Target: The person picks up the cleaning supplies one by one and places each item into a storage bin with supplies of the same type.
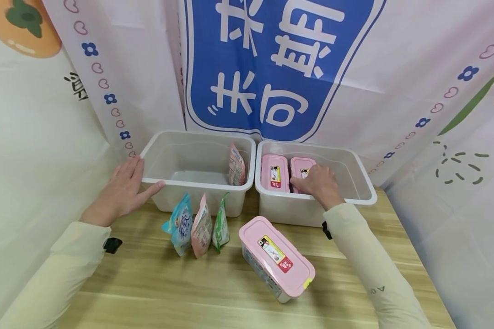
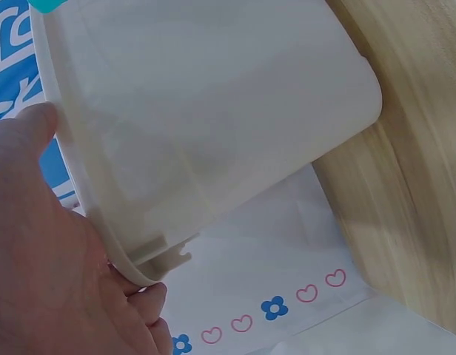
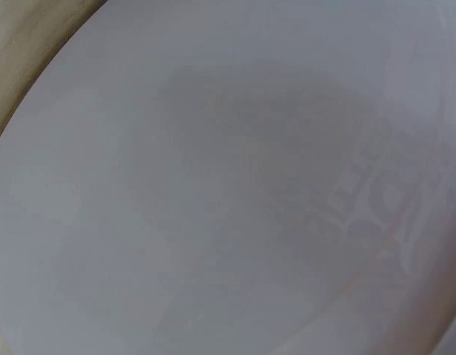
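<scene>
My left hand (image 1: 119, 189) holds the front left corner of the left white plastic bin (image 1: 199, 183), thumb along the front rim. In the left wrist view the fingers curl at the rim's corner. Down in the right white bin (image 1: 288, 211), my right hand (image 1: 322, 183) grips a pink-lidded box (image 1: 302, 163) by its near part, thumb on its left side; the fingertips are hidden. A second pink-lidded box (image 1: 275, 161) stands beside it on the left. A third such box (image 1: 286, 246) sits on the table before the right bin. The right wrist view shows mostly the bin's wall.
Before the left bin, a blue pouch (image 1: 181, 226), a pink pouch (image 1: 202, 228) and a green-and-white pouch (image 1: 220, 226) stand on the wooden table (image 1: 169, 288). Another pink pouch (image 1: 236, 167) leans inside the left bin's right end. A printed cloth (image 1: 263, 68) hangs behind the bins.
</scene>
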A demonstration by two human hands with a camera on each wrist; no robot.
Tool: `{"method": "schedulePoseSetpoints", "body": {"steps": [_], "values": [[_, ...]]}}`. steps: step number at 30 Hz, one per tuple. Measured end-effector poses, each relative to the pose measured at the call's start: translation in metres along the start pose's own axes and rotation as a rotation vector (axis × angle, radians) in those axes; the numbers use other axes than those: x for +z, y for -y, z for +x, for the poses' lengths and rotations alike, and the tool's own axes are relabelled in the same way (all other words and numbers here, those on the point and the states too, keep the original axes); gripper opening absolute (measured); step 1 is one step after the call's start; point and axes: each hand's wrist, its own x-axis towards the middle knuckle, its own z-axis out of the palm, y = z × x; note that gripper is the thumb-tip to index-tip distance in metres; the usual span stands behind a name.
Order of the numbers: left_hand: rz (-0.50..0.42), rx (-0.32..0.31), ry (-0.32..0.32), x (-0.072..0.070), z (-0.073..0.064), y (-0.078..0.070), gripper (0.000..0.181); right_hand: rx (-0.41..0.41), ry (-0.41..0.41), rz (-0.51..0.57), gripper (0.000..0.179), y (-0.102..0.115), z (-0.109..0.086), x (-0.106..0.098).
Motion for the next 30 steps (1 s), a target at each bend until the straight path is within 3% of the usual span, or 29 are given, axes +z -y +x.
{"method": "schedulePoseSetpoints", "body": {"steps": [12,17,24,28,30], "values": [[-0.011,-0.012,0.006,-0.001,0.001,0.001,0.104,0.000,0.061,0.148,0.047,-0.002,-0.013,-0.033],[-0.021,-0.009,0.002,0.001,0.000,0.002,0.104,-0.034,0.062,0.088,0.057,0.000,-0.021,-0.048],[-0.023,-0.021,0.012,0.002,-0.001,0.004,0.105,-0.133,0.053,0.106,0.057,0.004,-0.042,-0.072],[-0.019,-0.019,0.013,0.002,0.000,0.004,0.105,-0.177,0.055,0.113,0.078,0.007,-0.058,-0.083],[-0.015,-0.019,0.012,0.002,0.000,0.004,0.105,-0.197,0.050,0.112,0.081,0.009,-0.065,-0.088]]}}
